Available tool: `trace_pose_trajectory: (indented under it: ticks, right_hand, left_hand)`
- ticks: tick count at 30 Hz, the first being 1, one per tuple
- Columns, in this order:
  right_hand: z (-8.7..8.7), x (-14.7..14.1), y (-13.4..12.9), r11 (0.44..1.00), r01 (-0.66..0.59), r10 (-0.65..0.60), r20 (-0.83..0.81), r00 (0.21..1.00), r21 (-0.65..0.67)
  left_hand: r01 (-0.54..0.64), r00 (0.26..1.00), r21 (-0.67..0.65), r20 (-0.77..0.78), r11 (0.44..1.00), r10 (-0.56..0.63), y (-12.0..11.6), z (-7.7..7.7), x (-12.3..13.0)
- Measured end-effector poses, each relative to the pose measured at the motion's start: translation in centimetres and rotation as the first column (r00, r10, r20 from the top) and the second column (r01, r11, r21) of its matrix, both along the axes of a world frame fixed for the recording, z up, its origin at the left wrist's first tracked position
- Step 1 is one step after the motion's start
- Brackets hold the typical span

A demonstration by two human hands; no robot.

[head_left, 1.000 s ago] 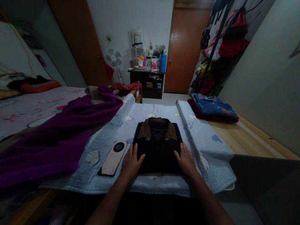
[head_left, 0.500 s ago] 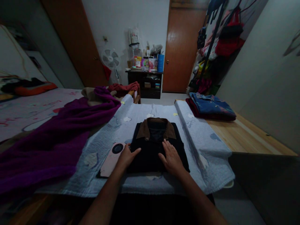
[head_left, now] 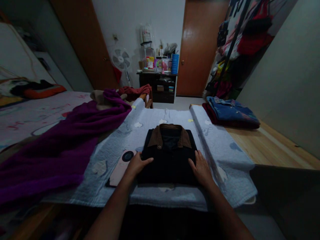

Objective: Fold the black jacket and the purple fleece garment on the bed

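Where my left hand (head_left: 135,165) and right hand (head_left: 202,170) rest, open, along opposite sides of a folded black, brown-collared cloth garment (head_left: 170,166), light, even pressure should prevent wrinkles.

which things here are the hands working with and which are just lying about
Being worked with:
folded black garment, left hand and right hand at its sides
pale cloth under it

Apparently just lying about:
pink phone
purple cloth
folded blue garment

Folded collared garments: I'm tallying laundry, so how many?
2: the black one on the pale cloth, the blue one on the maroon fabric at right; others may be hidden.
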State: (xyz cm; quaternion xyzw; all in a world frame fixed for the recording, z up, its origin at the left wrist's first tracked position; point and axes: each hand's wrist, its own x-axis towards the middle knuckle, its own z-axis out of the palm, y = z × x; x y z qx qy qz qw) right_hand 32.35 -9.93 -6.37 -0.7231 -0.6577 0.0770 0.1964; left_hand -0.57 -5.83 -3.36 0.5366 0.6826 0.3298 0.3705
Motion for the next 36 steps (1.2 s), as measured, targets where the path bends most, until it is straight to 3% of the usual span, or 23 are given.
trace_pose_trajectory:
  ticks: [3, 6, 10, 13, 15, 17, 21, 23, 27, 29, 36]
  right_hand:
    - [0.2, 0.3, 0.5, 0.999, 0.010, -0.008, -0.046, 0.999, 0.033]
    - [1.1, 0.8, 1.6, 0.998, 0.037, -0.029, -0.150, 0.988, 0.053]
    - [3.0, 1.5, 3.3, 0.991, 0.101, -0.124, -0.321, 0.939, -0.087]
    - [3.8, 1.8, 4.2, 0.968, 0.144, -0.220, -0.421, 0.880, -0.204]
    - [3.9, 2.0, 4.5, 0.951, 0.175, -0.285, -0.495, 0.821, -0.256]
    - [4.0, 2.1, 4.6, 0.937, 0.164, -0.326, -0.597, 0.733, -0.310]
    - [4.7, 2.0, 4.5, 0.908, 0.000, -0.366, -0.794, 0.485, -0.418]
    - [5.3, 1.8, 4.5, 0.885, -0.101, -0.393, -0.846, 0.360, -0.454]
    - [6.3, 1.6, 4.7, 0.847, -0.229, -0.451, -0.877, 0.166, -0.479]
    - [6.6, 1.4, 4.7, 0.851, -0.231, -0.454, -0.881, 0.131, -0.473]
    - [7.7, 0.2, 4.6, 0.915, -0.188, -0.340, -0.933, 0.115, -0.357]
  left_hand:
    - [0.030, 0.997, -0.026, -0.065, 0.999, -0.032, 0.2, 0.2, -0.1]
    - [0.048, 0.999, -0.040, 0.016, 0.998, -0.048, 0.3, 0.8, -0.1]
    - [0.025, 0.969, -0.086, 0.247, 0.996, -0.003, 0.5, 1.8, 0.5]
    - [0.022, 0.860, -0.192, 0.505, 0.981, 0.079, 1.0, 2.7, 1.2]
    - [0.063, 0.783, -0.281, 0.609, 0.958, 0.127, 1.6, 3.2, 1.4]
    - [0.109, 0.762, -0.353, 0.630, 0.929, 0.150, 2.2, 3.7, 1.6]
    - [0.153, 0.809, -0.405, 0.575, 0.901, 0.121, 3.4, 4.3, 1.5]
    - [0.201, 0.799, -0.428, 0.593, 0.881, 0.105, 3.8, 4.3, 1.3]
    - [0.338, 0.752, -0.510, 0.652, 0.791, 0.099, 4.3, 4.2, 1.2]
    - [0.363, 0.735, -0.505, 0.672, 0.783, 0.093, 4.3, 4.2, 1.2]
    - [0.279, 0.719, -0.379, 0.692, 0.882, 0.070, 3.5, 4.7, 1.8]
